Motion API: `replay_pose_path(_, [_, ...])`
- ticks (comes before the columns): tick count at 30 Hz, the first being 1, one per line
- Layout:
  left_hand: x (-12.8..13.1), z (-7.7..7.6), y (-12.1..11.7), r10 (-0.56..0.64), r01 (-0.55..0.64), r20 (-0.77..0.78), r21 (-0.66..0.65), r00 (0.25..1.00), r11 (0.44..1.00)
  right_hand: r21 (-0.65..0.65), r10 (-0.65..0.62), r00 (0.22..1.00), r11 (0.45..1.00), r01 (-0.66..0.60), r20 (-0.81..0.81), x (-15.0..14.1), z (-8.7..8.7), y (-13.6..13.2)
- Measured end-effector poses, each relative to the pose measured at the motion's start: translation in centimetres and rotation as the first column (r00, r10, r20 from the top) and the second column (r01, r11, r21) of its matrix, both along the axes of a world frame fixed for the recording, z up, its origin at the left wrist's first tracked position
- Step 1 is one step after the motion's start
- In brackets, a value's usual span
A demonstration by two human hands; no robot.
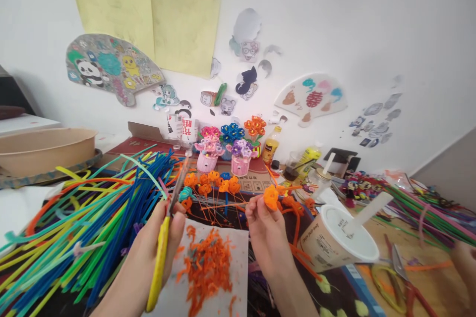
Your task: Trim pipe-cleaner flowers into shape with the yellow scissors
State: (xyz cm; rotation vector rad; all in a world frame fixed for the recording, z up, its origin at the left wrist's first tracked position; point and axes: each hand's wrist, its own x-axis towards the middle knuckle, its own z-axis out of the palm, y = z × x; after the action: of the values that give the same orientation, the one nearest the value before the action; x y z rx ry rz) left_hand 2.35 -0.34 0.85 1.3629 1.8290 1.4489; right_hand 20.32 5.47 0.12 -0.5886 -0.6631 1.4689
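My left hand (156,242) is closed round yellow-handled scissors (160,252), whose blades point up toward the back of the table. My right hand (265,230) pinches an orange pipe-cleaner flower (271,197) by its top, the orange stem trailing down past my wrist. Below and between the hands lies a white paper sheet (238,242) covered with a heap of orange trimmings (206,270). Behind it lie several finished orange flowers (213,182) on thin stems.
A big pile of coloured pipe cleaners (74,228) fills the left. A paper cup with a straw (336,240) stands right of my right hand. Small flower pots (223,156) and bottles line the wall. More pipe cleaners (427,213) and another person's hand (464,257) are at the right edge.
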Motion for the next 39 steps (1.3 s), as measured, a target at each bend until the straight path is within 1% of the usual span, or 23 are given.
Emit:
replay_pose_path(1, [-0.1, 0.0, -0.1, -0.016, 0.016, -0.145, -0.003, 0.989, 1.000, 0.003, -0.019, 1.000, 1.000, 0.019, 0.003, 0.3, 0.1, 0.2])
replay_pose_path(2, [-0.2, -0.1, -0.3, -0.049, 0.042, -0.283, -0.031, 0.958, 0.999, 0.008, -0.035, 0.999, 0.999, 0.035, -0.001, 0.6, 0.2, 0.4])
replay_pose_path(3, [-0.2, -0.2, -0.4, -0.085, 0.057, -0.389, -0.082, 0.917, 0.995, 0.012, -0.046, 0.999, 0.999, 0.046, -0.008, 0.9, 0.3, 0.5])
replay_pose_path(5, [0.1, -0.5, -0.6, -0.175, 0.085, -0.507, -0.195, 0.844, 0.977, 0.022, -0.053, 0.998, 0.998, 0.054, -0.015, 1.3, 0.4, 0.7])
replay_pose_path(7, [0.6, -0.7, -0.6, -0.266, 0.119, -0.547, -0.289, 0.794, 0.950, 0.039, -0.034, 0.999, 0.999, 0.034, -0.007, 1.5, 0.6, 0.6])
replay_pose_path(9, [0.9, -0.9, -0.5, -0.333, 0.141, -0.567, -0.355, 0.753, 0.924, 0.060, 0.006, 1.000, 0.998, -0.006, 0.004, 1.7, 0.7, 0.5])
replay_pose_path(12, [1.2, -0.8, -0.3, -0.393, 0.151, -0.577, -0.421, 0.716, 0.894, 0.073, 0.058, 0.998, 0.996, -0.058, 0.002, 1.9, 0.9, 0.3])
replay_pose_path(18, [1.3, -0.4, -0.2, -0.469, 0.199, -0.534, -0.486, 0.704, 0.851, 0.106, 0.095, 0.995, 0.990, -0.094, -0.009, 2.1, 1.3, 0.2])
replay_pose_path(20, [1.3, -0.5, -0.2, -0.480, 0.201, -0.521, -0.503, 0.706, 0.841, 0.110, 0.093, 0.996, 0.990, -0.092, -0.002, 2.0, 1.3, 0.2])
replay_pose_path(25, [1.4, -0.7, -0.1, -0.481, 0.203, -0.519, -0.503, 0.706, 0.840, 0.124, 0.088, 0.996, 0.988, -0.087, -0.003, 2.0, 1.1, 0.2])
replay_pose_path(30, [1.5, -0.6, -0.1, -0.512, 0.226, -0.483, -0.533, 0.710, 0.815, 0.131, 0.090, 0.995, 0.988, -0.085, -0.034, 2.0, 1.0, 0.1])
replay_pose_path(33, [1.5, -0.6, -0.2, -0.513, 0.213, -0.482, -0.547, 0.711, 0.810, 0.119, 0.095, 0.994, 0.989, -0.087, -0.060, 1.9, 1.0, 0.1])
replay_pose_path(39, [1.5, -0.5, -0.1, -0.540, 0.213, -0.494, -0.572, 0.682, 0.792, 0.129, 0.100, 0.991, 0.988, -0.089, -0.085, 1.9, 1.1, 0.1])
